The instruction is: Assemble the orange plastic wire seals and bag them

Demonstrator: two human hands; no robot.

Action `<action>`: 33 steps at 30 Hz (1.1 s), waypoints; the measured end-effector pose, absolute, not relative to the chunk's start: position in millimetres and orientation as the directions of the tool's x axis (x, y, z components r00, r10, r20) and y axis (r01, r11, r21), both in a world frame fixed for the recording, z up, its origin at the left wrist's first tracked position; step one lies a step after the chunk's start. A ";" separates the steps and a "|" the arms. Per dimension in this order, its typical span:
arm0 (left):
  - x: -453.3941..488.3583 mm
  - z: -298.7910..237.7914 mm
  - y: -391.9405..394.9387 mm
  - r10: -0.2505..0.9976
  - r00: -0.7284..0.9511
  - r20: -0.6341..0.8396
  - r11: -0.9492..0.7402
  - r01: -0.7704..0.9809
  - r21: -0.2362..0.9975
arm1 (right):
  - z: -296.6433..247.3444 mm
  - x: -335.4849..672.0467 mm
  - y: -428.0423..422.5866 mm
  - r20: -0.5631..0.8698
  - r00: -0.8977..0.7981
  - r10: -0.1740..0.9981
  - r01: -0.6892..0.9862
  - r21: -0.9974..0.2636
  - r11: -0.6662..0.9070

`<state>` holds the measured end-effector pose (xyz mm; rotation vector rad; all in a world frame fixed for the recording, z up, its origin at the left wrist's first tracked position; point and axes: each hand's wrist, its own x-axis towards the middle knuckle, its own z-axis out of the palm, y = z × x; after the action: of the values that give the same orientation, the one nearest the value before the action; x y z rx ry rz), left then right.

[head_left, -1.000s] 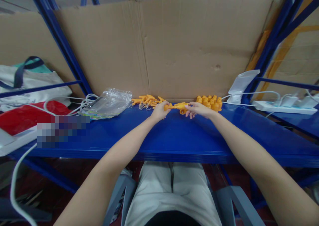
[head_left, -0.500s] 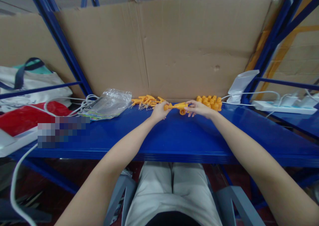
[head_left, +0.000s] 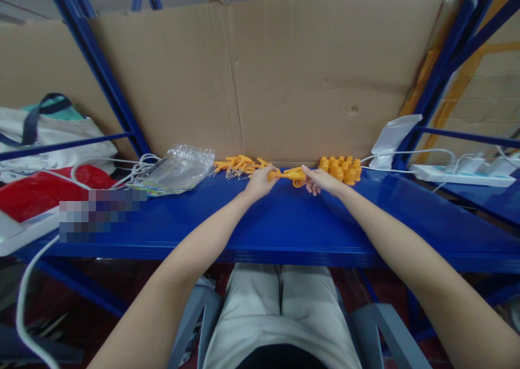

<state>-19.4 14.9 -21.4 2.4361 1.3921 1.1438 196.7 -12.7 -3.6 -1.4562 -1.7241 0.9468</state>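
Note:
Between my two hands, over the back of the blue shelf, is an orange plastic piece [head_left: 295, 175] with a slim shaft and a round part under its right half. My left hand [head_left: 260, 181] is closed on its left end. My right hand [head_left: 320, 180] pinches the right end between thumb and fingers, and the fingertips are partly hidden. Left of my left hand lies a pile of orange branched pieces with small chains [head_left: 239, 164]. Just right of my right hand several orange knobbed pieces [head_left: 341, 168] stand grouped together.
A clear plastic bag [head_left: 179, 168] lies on the blue shelf [head_left: 284, 222], near white cables and a red bag [head_left: 60, 185]. Cardboard [head_left: 304, 76] walls off the back. At the right are a white power strip [head_left: 463, 175] and blue uprights.
My right hand has shifted slightly left along the orange piece, its fingers more curled. My left hand has stayed nearly in place.

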 end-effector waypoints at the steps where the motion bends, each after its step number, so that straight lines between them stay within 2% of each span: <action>1: -18.9 -21.5 14.9 0.782 0.296 0.548 -0.569 0.698 0.435 | -3.5 197.0 -12.7 0.030 -0.146 0.989 0.499 -0.861 0.100; 11: -17.6 -20.5 12.9 0.787 0.289 0.544 -0.566 0.689 0.452 | -3.6 196.5 -12.7 0.190 -0.182 0.965 0.460 -0.851 0.255; 26: -18.7 -22.7 15.5 0.717 0.336 0.611 -0.638 0.669 0.381 | -0.3 185.3 -19.4 0.143 -0.089 0.986 0.455 -0.874 0.168; 30: -19.3 -22.4 15.9 0.726 0.341 0.597 -0.630 0.678 0.378 | -0.2 191.0 -14.8 0.163 -0.037 0.986 0.522 -0.838 0.158; 33: -20.2 -22.0 16.1 0.734 0.337 0.590 -0.618 0.692 0.373 | -0.9 199.4 -10.7 0.232 -0.029 0.972 0.682 -0.706 0.189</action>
<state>-20.2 16.1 -22.0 2.5230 1.3474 1.1596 199.4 -10.7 -0.9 -1.5601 -1.7789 0.5362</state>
